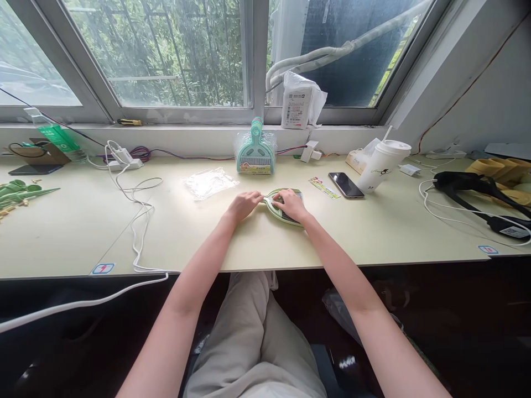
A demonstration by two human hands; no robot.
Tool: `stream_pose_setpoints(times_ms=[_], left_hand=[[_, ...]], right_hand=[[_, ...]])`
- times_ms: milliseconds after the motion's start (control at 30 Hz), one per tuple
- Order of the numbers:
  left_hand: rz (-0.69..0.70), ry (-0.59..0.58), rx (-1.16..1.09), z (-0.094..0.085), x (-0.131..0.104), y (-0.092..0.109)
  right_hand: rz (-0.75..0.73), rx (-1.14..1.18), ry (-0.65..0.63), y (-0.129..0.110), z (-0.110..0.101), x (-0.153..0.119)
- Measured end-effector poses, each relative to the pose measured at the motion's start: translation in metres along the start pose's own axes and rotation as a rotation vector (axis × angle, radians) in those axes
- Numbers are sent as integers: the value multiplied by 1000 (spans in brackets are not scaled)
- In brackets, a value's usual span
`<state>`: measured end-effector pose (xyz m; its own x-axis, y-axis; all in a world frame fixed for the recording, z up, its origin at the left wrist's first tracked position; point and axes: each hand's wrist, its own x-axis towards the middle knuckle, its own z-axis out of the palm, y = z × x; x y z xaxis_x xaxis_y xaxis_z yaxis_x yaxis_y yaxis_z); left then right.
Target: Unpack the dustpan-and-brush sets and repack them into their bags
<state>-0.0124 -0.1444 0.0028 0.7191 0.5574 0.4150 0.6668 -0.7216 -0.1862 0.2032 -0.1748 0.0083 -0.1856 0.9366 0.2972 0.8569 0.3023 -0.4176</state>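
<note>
Left hand, right hand on green dustpan; label unreadable, seemingly

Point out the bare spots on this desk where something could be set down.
Bare: the near-left desk between the white cable and green parts, and the near-right stretch below the phone. Crowded: around the hands' dustpan, cup and the far-right black strap.

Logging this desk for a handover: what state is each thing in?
Green dustpan: flat on desk, under both hands.
Left hand: on its handle.
Right hand: on top of it.
Packaged dustpan set: upright, still wrapped.
Phone: screen dark.
Cup: lidded, with straw.
Plastic wrapper: empty, flat.
</note>
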Motion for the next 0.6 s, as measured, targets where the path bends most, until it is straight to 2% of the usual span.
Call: stream_pose_setpoints(times_ms=[267, 600], left_hand=[[-42, -113, 32, -3, 4, 4], [-50, -125, 4, -8, 6, 10]], right_hand=[[23, 21, -47, 0, -7, 1], [115, 3, -68, -10, -11, -1]])
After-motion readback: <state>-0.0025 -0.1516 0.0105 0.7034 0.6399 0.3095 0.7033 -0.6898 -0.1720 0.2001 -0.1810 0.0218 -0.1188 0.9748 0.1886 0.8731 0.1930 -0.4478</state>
